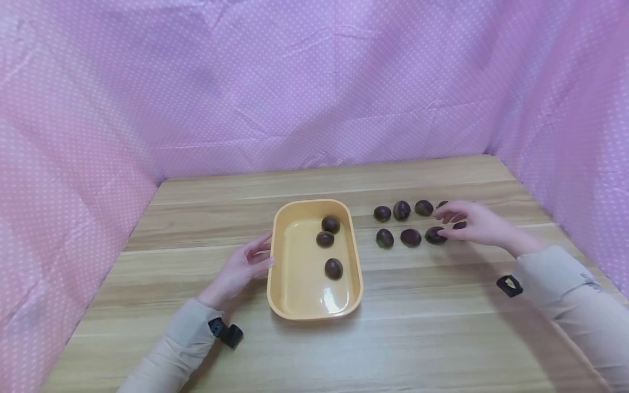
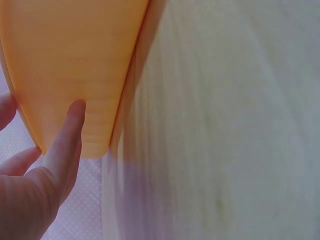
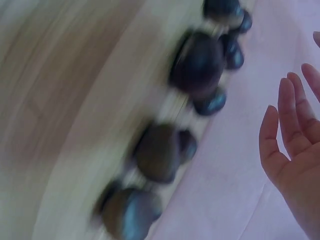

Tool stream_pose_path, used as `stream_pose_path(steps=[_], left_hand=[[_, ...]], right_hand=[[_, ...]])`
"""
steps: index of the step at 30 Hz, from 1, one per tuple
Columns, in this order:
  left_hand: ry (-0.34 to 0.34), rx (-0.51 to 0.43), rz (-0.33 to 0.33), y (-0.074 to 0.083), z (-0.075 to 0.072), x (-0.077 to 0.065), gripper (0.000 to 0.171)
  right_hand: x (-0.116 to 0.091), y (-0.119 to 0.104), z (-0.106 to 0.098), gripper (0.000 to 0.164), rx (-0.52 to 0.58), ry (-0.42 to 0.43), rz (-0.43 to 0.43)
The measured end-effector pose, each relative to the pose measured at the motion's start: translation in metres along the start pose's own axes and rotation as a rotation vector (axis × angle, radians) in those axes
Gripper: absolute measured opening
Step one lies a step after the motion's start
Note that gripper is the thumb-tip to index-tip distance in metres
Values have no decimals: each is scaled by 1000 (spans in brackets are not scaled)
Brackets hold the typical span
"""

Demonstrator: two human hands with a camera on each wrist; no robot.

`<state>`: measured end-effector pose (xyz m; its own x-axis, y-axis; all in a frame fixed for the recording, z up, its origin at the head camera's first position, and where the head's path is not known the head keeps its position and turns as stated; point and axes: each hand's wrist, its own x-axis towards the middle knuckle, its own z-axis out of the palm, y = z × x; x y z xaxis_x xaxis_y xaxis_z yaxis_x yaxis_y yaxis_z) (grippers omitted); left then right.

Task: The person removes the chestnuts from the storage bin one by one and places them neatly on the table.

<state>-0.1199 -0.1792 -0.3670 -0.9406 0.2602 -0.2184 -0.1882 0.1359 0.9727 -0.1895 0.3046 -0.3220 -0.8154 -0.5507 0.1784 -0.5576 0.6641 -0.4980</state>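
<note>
A yellow-orange plastic tray [image 1: 293, 262] with rounded corners stands on the table, holding three dark purple-brown, egg-shaped fruits, one of them a lower fruit [image 1: 333, 269]. My left hand [image 1: 244, 266] is at the tray's left side, its fingers lightly bent and fingertips against the outer wall [image 2: 95, 65]. To the right, several similar fruits lie in two rows, including a back-row fruit [image 1: 402, 210] and a front-row fruit [image 1: 410, 238]. Over the right end of these rows is my right hand [image 1: 474, 222], fingers spread and holding nothing; it partly hides the fruits there.
The wooden table [image 1: 196, 218] has a back edge against a pink polka-dot cloth [image 1: 314, 82], which also hangs at both sides. Black straps with small devices sit at both sleeves, one a left wrist device [image 1: 225, 332].
</note>
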Motion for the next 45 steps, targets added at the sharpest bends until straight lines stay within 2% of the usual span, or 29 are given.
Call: stream_pose_path(steps=[7, 10, 17, 22, 33, 40, 45], left_hand=[[-3, 23, 18, 0, -1, -2, 66], [-3, 22, 14, 0, -1, -2, 66], [7, 12, -1, 2, -1, -2, 67], [-4, -1, -5, 3, -1, -2, 67], [7, 12, -26, 3, -1, -1, 67], [5, 15, -34, 2, -1, 0, 67], [4, 14, -28, 4, -1, 0, 67]], right_hand=[[22, -30, 22, 30, 90, -78, -64], [31, -40, 31, 28, 114, -99, -118], [54, -64, 49, 30, 134, -120, -270], [70, -86, 54, 31, 137, -205, -320], [109, -129, 64, 33, 30, -382, -473], [127, -143, 78, 31, -62, -535, -502], [137, -152, 85, 34, -141, -666, -460]])
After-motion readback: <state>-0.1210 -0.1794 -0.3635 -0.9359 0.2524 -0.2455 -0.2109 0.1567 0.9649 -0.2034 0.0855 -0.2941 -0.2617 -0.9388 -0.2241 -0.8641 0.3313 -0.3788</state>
